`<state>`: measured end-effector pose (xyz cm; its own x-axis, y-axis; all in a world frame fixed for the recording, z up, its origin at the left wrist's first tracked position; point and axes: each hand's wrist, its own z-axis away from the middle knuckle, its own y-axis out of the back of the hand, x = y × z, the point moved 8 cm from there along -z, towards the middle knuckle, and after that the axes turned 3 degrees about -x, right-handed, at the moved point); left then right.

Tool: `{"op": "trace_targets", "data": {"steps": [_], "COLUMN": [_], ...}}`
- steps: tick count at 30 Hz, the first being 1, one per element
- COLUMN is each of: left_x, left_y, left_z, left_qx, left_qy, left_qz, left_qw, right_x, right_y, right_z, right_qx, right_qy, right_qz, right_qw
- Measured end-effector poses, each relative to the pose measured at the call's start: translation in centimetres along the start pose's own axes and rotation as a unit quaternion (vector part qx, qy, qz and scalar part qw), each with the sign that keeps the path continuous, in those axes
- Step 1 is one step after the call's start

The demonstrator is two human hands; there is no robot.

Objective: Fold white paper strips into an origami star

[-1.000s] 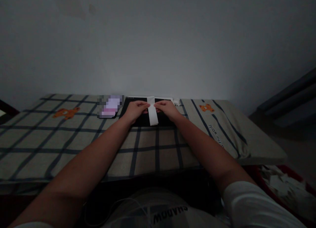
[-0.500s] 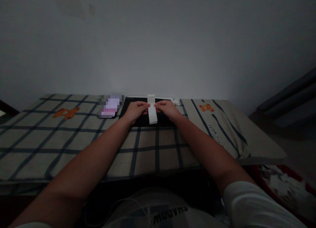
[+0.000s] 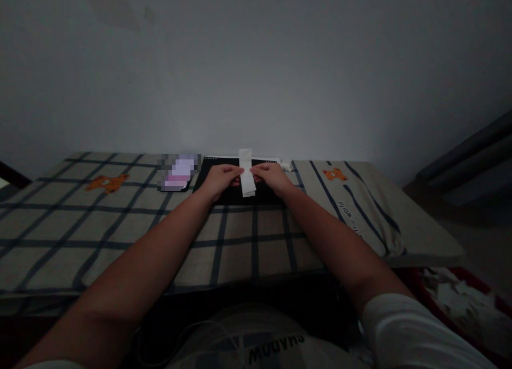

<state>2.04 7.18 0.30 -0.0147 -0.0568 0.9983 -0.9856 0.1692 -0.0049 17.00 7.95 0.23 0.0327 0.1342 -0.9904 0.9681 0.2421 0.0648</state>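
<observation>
A narrow folded strip of white paper [image 3: 247,183] is held lengthwise away from me, over a flat black board or folder [image 3: 208,195]. My left hand [image 3: 221,179] pinches its left edge between thumb and finger. Opposite, my right hand [image 3: 272,177] pinches the right edge at about the same height. The strip's near end shows two slightly offset layers. The other fingers of both hands curl beneath and are partly hidden. Whether the strip touches the black surface, I cannot tell.
Left of the black board lies a phone [image 3: 180,174] with a lit, blurred screen. A small crumpled white thing [image 3: 286,165] sits at the board's right. The table wears a checked cloth [image 3: 132,241]. A red bin of paper scraps [image 3: 460,294] stands below, right.
The paper strip has shifted slightly away from me, its near end now higher in view and its far end reaching further up. Both hands stay almost in place, still pinching it.
</observation>
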Motion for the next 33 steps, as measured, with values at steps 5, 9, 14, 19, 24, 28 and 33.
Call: {"op": "trace_targets", "data": {"steps": [5, 9, 14, 19, 24, 28, 33], "left_x": [-0.39, 0.09, 0.07, -0.02, 0.33, 0.33, 0.12], "left_y": [-0.52, 0.06, -0.05, -0.36, 0.19, 0.1, -0.63], "left_z": [0.14, 0.01, 0.07, 0.25, -0.01, 0.01, 0.3], "left_qx": [-0.031, 0.004, -0.003, -0.017, 0.016, 0.01, -0.026], "left_qy": [0.027, -0.007, 0.003, 0.019, -0.017, -0.016, 0.009], "left_qz": [-0.009, -0.023, -0.015, -0.022, -0.035, -0.03, -0.027], "left_qw": [0.999, 1.0, 1.0, 0.999, 0.999, 0.999, 0.999], "right_x": [0.08, 0.47, -0.03, 0.13, 0.36, 0.22, -0.1], "right_y": [0.39, -0.11, 0.04, 0.23, 0.2, 0.15, 0.63], "right_z": [-0.1, -0.04, 0.16, -0.02, -0.2, -0.17, -0.26], "right_qx": [0.017, -0.018, 0.005, 0.021, 0.008, 0.004, 0.032], "right_qy": [0.005, -0.02, -0.011, -0.009, -0.005, -0.006, 0.016], "right_qz": [-0.004, -0.023, -0.009, -0.004, -0.012, -0.006, -0.01], "right_qw": [1.0, 0.999, 1.0, 1.0, 1.0, 1.0, 0.999]}}
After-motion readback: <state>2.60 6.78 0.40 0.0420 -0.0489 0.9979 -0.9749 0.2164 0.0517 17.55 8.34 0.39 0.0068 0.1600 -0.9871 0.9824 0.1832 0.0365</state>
